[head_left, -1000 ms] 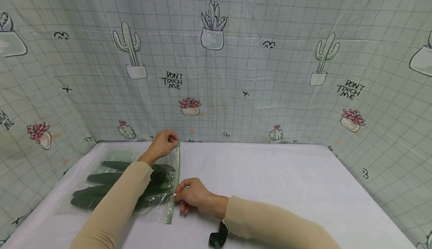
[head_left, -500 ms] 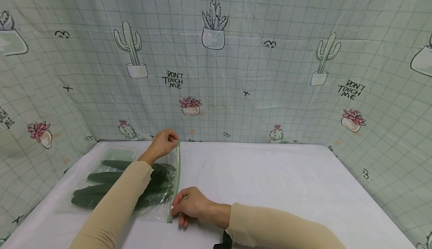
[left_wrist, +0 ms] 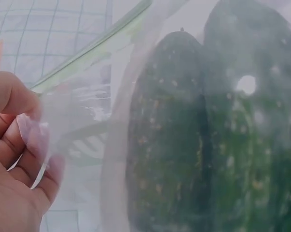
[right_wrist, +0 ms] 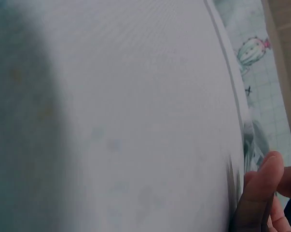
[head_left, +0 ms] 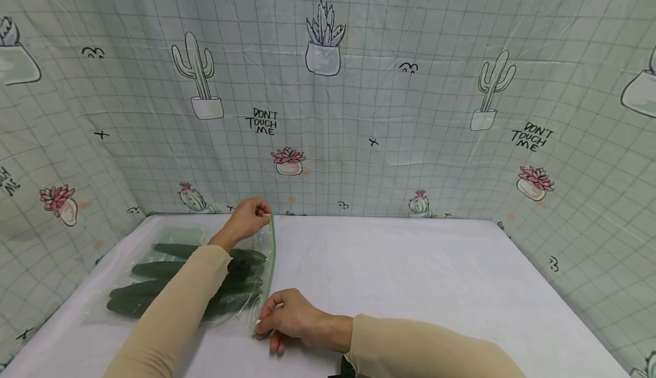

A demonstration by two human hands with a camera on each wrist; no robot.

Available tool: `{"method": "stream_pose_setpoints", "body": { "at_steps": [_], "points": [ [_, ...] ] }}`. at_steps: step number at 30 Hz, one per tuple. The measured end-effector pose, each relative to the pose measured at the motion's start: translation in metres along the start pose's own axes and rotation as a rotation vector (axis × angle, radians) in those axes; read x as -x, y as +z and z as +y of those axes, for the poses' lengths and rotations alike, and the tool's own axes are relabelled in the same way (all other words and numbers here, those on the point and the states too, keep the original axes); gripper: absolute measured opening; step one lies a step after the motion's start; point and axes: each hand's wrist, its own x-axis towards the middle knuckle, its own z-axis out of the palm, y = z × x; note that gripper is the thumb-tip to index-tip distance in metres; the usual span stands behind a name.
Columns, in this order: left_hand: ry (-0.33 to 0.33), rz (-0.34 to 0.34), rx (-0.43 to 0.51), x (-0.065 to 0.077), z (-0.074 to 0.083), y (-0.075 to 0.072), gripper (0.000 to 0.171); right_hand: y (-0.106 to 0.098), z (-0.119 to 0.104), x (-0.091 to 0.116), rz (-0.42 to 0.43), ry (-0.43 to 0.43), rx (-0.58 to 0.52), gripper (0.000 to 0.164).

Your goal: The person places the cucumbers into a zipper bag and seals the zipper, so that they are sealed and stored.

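Note:
A clear zip bag (head_left: 179, 233) lies flat on the left of the table, with several dark green cucumbers (head_left: 159, 270) inside. Its green zip strip (head_left: 273, 247) runs along the right edge. At the far corner, my left hand (head_left: 247, 220) pinches the end of that strip; the left wrist view shows the thumb and fingers (left_wrist: 20, 101) on the clear plastic beside the cucumbers (left_wrist: 169, 140). My right hand (head_left: 294, 316) pinches the strip's near end between thumb and forefinger. In the right wrist view only part of this hand (right_wrist: 261, 193) shows, at the lower right.
A white cloth (head_left: 410, 275) covers the table. Behind and at both sides hangs a grid-patterned curtain (head_left: 374, 105) printed with cacti. A small black object (head_left: 347, 368) shows under the right cuff. My left sleeve (head_left: 176, 309) crosses above the bag and hides part of it.
My right hand has slid along the zip strip toward the near corner of the bag. The left hand has stayed at the far corner.

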Motion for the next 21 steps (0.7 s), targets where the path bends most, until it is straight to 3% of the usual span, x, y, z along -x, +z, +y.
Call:
{"method": "stream_pose_setpoints", "body": {
  "at_steps": [3, 7, 11, 16, 21],
  "points": [
    [0.013, -0.012, -0.025, 0.002, 0.002, -0.002, 0.015, -0.008, -0.002, 0.001, 0.002, -0.01, 0.023, 0.01],
    [0.074, -0.019, -0.113, 0.006, 0.001, -0.006, 0.016, -0.027, -0.007, 0.001, 0.033, -0.062, 0.139, 0.014],
    [0.141, -0.01, -0.173, 0.014, 0.0, -0.011, 0.017, -0.055, -0.01, 0.0, 0.079, -0.145, 0.331, 0.021],
    [0.201, -0.002, -0.169, 0.029, 0.005, -0.015, 0.017, -0.101, -0.01, 0.001, 0.153, -0.215, 0.597, 0.022],
    [0.225, -0.01, -0.169, 0.05, 0.014, -0.012, 0.017, -0.148, -0.009, 0.009, 0.288, -0.276, 0.863, 0.018]
  ]
}}
